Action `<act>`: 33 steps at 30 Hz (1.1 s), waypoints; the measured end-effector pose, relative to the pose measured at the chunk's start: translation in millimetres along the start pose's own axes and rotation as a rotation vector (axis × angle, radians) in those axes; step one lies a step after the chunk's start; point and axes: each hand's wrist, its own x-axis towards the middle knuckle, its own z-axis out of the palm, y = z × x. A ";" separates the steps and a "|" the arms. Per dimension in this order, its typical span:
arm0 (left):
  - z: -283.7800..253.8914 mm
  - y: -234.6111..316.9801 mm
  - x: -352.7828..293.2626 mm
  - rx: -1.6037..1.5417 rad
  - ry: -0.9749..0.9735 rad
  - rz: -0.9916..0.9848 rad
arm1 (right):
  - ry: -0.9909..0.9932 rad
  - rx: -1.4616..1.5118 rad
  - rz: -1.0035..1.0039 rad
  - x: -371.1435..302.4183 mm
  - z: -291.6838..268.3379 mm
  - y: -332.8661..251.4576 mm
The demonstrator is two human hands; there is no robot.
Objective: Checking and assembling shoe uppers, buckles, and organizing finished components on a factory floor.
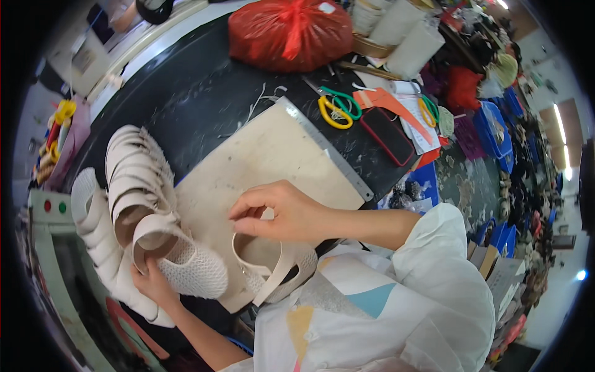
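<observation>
My left hand (156, 284) grips the rim of a cream shoe upper (197, 270) with a woven, mesh-like toe, its fingers partly hidden by the upper. This upper sits against the front of a row of nested cream uppers (133, 170). My right hand (277, 211) is closed in a pinch over the board, thumb and fingertips together; whatever is between them, if anything, is too small to make out. Just below it, close to my body, lies another cream upper (282, 273) with a strap and an open top. Both stand on or beside a beige board (248, 152).
A metal ruler (328, 149) lies along the board's far right edge. Beyond it are scissors (338, 108) with green and yellow handles, a phone (387, 136) and papers. A red plastic bag (291, 37) stands at the back. A second stack of uppers (102, 248) sits at left.
</observation>
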 end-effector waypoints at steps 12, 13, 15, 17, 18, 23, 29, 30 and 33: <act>-14.3 40.8 -28.8 0.547 0.565 0.756 | 0.480 -0.900 0.343 -9.2 -138.7 126.4; -17.1 44.2 -44.2 0.584 0.509 0.768 | 0.434 -0.954 0.383 -7.2 -134.4 130.7; -11.5 48.9 -74.7 0.243 0.124 0.745 | 0.457 -0.801 0.482 -13.6 -141.1 131.9; -5.9 78.7 -94.2 0.034 -0.360 0.658 | 0.473 -0.763 0.504 -20.5 -151.0 135.8; -4.0 94.7 -99.0 0.047 -0.484 0.734 | 0.406 -0.659 0.508 -14.7 -151.8 147.7; 14.7 135.0 -107.2 0.262 -1.058 0.886 | 0.445 -0.567 0.400 -13.2 -143.3 130.6; 39.2 143.5 -78.0 -0.099 -1.103 0.216 | 0.623 -0.193 0.243 -52.4 -117.6 45.1; 49.4 139.9 -74.9 -0.309 -1.013 0.113 | 0.608 -0.176 0.251 -65.6 -118.3 40.2; 55.6 145.7 -73.9 -0.643 -0.826 -0.197 | 0.477 -0.112 0.286 -95.0 -86.2 15.3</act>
